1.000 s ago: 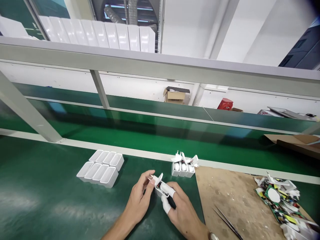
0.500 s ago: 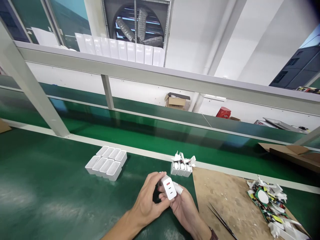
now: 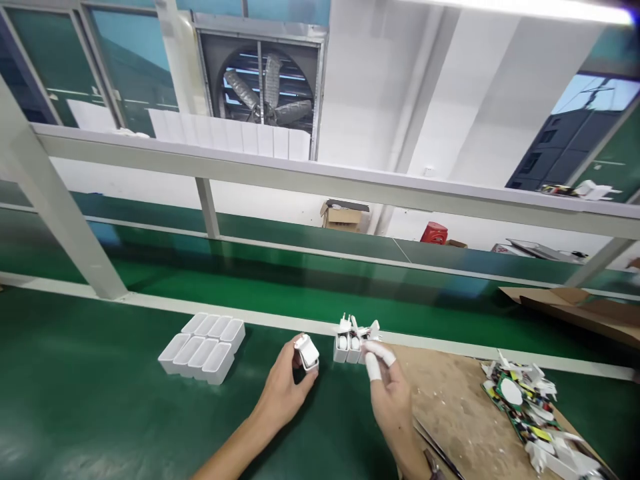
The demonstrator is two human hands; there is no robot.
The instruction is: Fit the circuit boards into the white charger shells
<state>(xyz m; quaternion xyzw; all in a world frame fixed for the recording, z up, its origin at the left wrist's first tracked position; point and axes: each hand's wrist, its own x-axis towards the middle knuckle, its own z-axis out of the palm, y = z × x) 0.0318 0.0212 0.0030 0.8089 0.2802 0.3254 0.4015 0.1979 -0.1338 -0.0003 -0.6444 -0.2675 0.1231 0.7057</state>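
My left hand (image 3: 285, 387) is closed around a white charger housing (image 3: 311, 363), which is tilted so that its end with a white part in it faces up. My right hand (image 3: 393, 393) has white finger covers on two digits. Its thumb and forefinger are slightly apart, and nothing shows between them. They overlap the right side of a small row of white housings (image 3: 341, 353) with plug parts and wires sticking out of their tops. Whether the fingertips touch that row, I cannot tell. Farther left stands a block of several open white housings (image 3: 215, 363).
A brown cardboard sheet (image 3: 440, 383) lies at the right, with dark tweezers (image 3: 437, 448) on it. Along its right side is a pile of circuit boards (image 3: 520, 393) with white plug parts. A cardboard flap (image 3: 575, 310) and a pale rail (image 3: 280, 325) border the green bench.
My right hand has left the charger housing and moved right, to the row of filled housings. My left hand has shifted left with the charger, which is turned from its port face. The camera has tilted up.
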